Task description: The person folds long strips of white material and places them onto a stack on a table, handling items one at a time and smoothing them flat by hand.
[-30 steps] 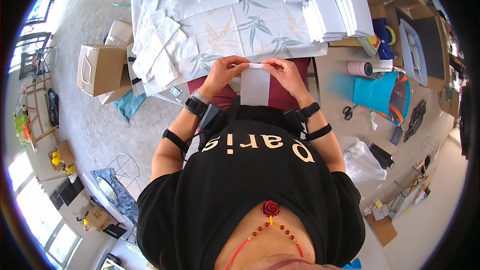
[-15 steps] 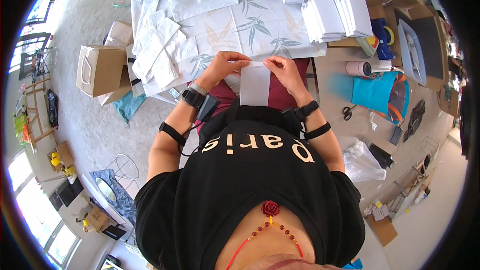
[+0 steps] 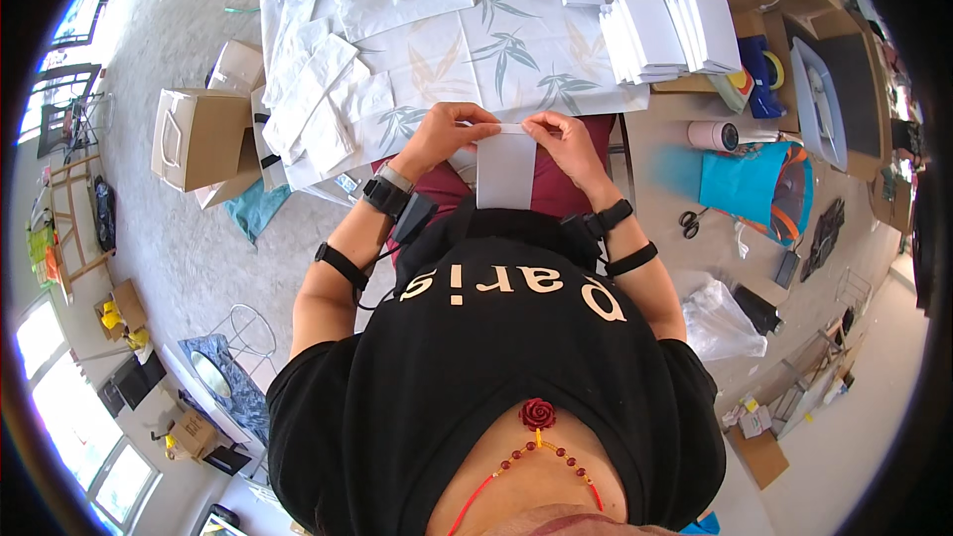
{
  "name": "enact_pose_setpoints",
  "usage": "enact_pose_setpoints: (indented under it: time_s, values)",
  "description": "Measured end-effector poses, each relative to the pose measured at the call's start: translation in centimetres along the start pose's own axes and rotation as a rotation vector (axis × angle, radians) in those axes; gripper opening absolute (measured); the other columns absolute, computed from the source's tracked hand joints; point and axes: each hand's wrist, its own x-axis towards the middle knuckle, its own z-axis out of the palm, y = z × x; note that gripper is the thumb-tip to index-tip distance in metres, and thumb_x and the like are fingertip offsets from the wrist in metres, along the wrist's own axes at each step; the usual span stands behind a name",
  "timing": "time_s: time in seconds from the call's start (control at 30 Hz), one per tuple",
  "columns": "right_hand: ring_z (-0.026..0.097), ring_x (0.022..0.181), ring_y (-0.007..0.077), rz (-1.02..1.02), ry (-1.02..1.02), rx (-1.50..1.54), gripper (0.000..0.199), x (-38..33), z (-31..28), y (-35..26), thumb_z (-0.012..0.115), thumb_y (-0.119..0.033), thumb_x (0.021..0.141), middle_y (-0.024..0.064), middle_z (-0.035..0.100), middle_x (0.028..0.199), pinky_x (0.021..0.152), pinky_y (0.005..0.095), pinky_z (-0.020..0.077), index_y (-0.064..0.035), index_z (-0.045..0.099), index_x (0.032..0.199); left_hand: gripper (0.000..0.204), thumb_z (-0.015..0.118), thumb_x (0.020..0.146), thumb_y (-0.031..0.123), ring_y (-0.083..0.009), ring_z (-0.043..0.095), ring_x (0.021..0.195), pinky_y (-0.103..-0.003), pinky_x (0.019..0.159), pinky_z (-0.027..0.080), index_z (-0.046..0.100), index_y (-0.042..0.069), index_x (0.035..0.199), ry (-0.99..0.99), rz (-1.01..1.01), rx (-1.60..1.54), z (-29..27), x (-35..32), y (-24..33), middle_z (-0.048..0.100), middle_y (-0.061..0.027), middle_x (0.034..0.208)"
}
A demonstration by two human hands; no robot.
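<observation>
A flat white packet [image 3: 505, 175] hangs between my hands just past the table's near edge, above my lap. At its top left corner the thumb and fingers of my left hand [image 3: 444, 134] are pinched together. My right hand [image 3: 571, 147] pinches the top right corner in the same way. A narrow pale strip, like a folded flap, stretches between the two sets of fingertips. It looks like thin plastic, though I cannot make out whether the packet is a sleeve with something inside.
Clear plastic bags [image 3: 316, 104] lie heaped on the left of the patterned tablecloth [image 3: 437, 55]. Stacks of white packets [image 3: 645, 35] stand at the right. Cardboard boxes [image 3: 202, 139] are on the floor at left. Black scissors [image 3: 689, 225] and a blue bag [image 3: 737, 187] lie at right.
My left fingertips have shifted slightly right along the packet's top edge. The strip at the top looks folded a little further over; otherwise my hands keep their places.
</observation>
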Motion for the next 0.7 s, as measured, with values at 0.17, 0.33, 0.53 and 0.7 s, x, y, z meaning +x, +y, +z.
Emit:
enact_pose_setpoints:
  time_s: [0.17,0.33,0.53,0.7]
  values:
    - [0.055,0.078,0.0045,0.040,0.002,0.062,0.023,0.1,0.0,0.0,0.069,-0.019,0.099,-0.0010,0.070,0.087,0.071,0.0231,0.0471,0.0027,0.073,0.104,0.026,0.077,0.091,0.022,-0.0075,0.063,0.074,-0.024,0.066,0.054,0.076,0.002,0.106,-0.004,0.037,0.002,0.1,0.2,0.2,0.072,-0.0019,0.090]
    - [0.056,0.079,0.0042,0.030,-0.001,0.031,0.024,0.1,-0.1,0.3,0.069,-0.021,0.099,-0.0008,0.070,0.088,0.072,0.0229,0.0476,0.0022,0.074,0.105,0.028,0.073,0.095,0.021,-0.0080,0.067,0.087,-0.023,0.073,0.054,0.074,0.005,0.118,-0.045,0.031,0.040,0.0,0.6,0.0,0.072,-0.0007,0.101]
    - [0.060,0.080,0.0058,0.057,-0.020,0.033,0.025,0.1,-0.2,0.6,0.069,-0.022,0.099,0.0002,0.072,0.091,0.073,0.0237,0.0502,0.0013,0.074,0.106,0.025,0.073,0.094,0.018,-0.0074,0.066,0.090,-0.023,0.075,0.054,0.074,0.007,0.117,-0.055,-0.072,-0.030,0.1,0.9,-0.3,0.072,0.0007,0.102]
    - [0.062,0.080,0.0071,0.060,-0.036,0.021,0.024,0.1,-0.3,0.5,0.070,-0.022,0.098,0.0016,0.073,0.092,0.074,0.0244,0.0517,0.0007,0.074,0.107,0.021,0.074,0.091,0.016,-0.0079,0.065,0.088,-0.024,0.074,0.054,0.075,0.009,0.111,-0.046,-0.154,-0.142,0.3,1.3,-0.5,0.072,0.0012,0.099]
